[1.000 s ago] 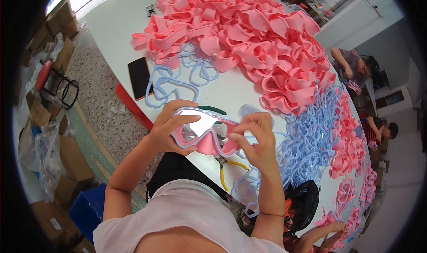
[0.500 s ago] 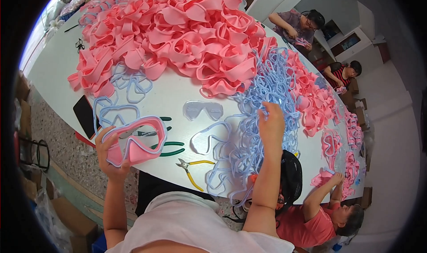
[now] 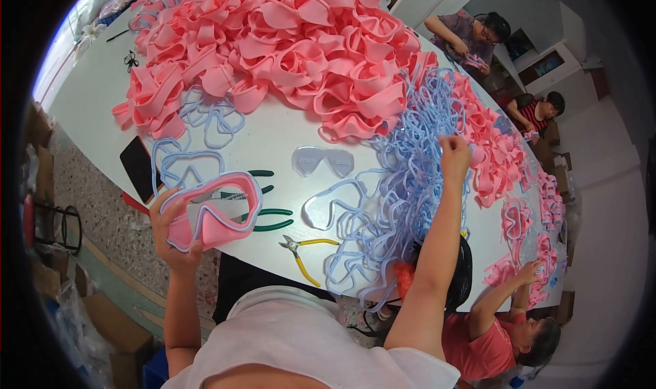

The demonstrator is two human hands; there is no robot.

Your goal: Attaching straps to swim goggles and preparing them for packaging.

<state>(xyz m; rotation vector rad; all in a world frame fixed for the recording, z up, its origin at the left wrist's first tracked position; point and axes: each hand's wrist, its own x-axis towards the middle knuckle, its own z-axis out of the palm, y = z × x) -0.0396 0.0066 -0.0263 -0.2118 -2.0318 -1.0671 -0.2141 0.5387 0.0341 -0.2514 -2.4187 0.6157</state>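
My left hand (image 3: 173,233) is closed round the side of a diving mask (image 3: 225,233) with a pink skirt and a pale blue frame, held tilted above the table's front left. My right hand (image 3: 456,158) is stretched over a tangled heap of pale blue frames (image 3: 417,177), at its far right part. Its fingers are pinched together, and whatever they hold is too small to make out. Between my hands lie a clear lens piece (image 3: 322,161) and a loose blue frame with a lens (image 3: 335,204).
Yellow-handled cutters (image 3: 301,251) and green-handled pliers (image 3: 273,219) lie near the front edge. A phone (image 3: 140,169) is at the left. Pink skirts (image 3: 273,54) are heaped at the back. A co-worker (image 3: 492,341) sits close on the right, with two more people farther off.
My right hand has moved right and farther out over the blue heap, its fingers drawing together. My left hand still holds the mask. The whole view has shifted slightly.
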